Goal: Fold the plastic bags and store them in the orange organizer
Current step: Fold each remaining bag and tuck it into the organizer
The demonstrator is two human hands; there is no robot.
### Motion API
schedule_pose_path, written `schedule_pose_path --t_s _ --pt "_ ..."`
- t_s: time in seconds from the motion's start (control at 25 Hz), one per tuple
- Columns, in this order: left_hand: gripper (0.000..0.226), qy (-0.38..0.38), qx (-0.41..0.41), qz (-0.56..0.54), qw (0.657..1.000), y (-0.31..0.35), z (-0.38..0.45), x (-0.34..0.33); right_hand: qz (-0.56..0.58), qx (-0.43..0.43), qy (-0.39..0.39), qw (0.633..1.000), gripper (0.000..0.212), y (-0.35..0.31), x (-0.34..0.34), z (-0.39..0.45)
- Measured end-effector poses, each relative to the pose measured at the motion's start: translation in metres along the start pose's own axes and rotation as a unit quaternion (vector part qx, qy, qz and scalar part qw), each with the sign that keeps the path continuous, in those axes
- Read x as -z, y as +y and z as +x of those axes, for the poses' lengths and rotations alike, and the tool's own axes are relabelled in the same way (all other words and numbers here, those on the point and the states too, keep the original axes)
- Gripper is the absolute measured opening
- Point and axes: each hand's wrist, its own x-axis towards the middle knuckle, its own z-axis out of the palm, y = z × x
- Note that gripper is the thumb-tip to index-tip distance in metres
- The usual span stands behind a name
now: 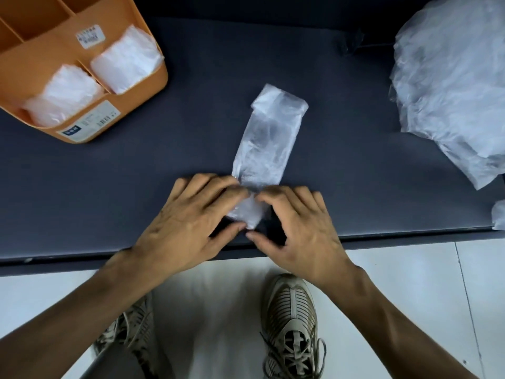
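Observation:
A clear plastic bag (266,140), folded into a long narrow strip, lies on the dark table (109,187) and points away from me. Its near end is folded over into a small wad between my hands. My left hand (188,225) and my right hand (297,228) both pinch that folded end between thumb and fingers near the table's front edge. The orange organizer (54,50) stands at the far left, with folded bags (125,60) in two of its front compartments.
A big heap of loose clear plastic bags (453,86) fills the right side of the table. Another bit of plastic (498,214) shows at the right edge. Below the table edge are a white tiled floor and my two shoes (292,324).

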Motion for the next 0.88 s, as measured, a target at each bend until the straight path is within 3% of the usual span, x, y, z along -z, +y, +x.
schedule_pose_path --t_s 0.16,0.28,0.4,0.6,0.72,0.8,0.88 --pt "0.046 0.011 0.015 -0.049 0.999 -0.005 -0.001 0.001 0.061 -0.010 0.060 0.996 0.021 0.003 0.001 0.005" --pt "0.031 0.061 0.055 -0.091 0.992 -0.001 0.005 0.000 0.159 -0.047 0.031 0.986 0.032 0.005 0.012 0.007" --pt "0.022 0.084 0.131 -0.173 0.973 0.006 0.011 0.001 0.179 -0.092 0.012 0.979 0.047 -0.002 0.015 0.009" --pt "0.027 0.075 0.260 -0.248 0.930 0.010 0.026 0.009 0.308 -0.240 0.062 0.919 0.021 -0.008 0.006 0.027" --pt "0.015 0.026 0.316 -0.249 0.915 0.010 0.039 0.016 0.182 -0.167 0.100 0.964 0.036 -0.011 0.007 0.032" --pt "0.006 0.001 0.341 -0.256 0.904 0.008 0.048 0.021 0.061 -0.046 0.075 0.994 0.044 -0.005 0.005 0.029" --pt "0.008 -0.014 0.353 -0.256 0.900 0.005 0.052 0.022 -0.018 0.004 0.052 0.998 0.038 0.002 -0.001 0.027"
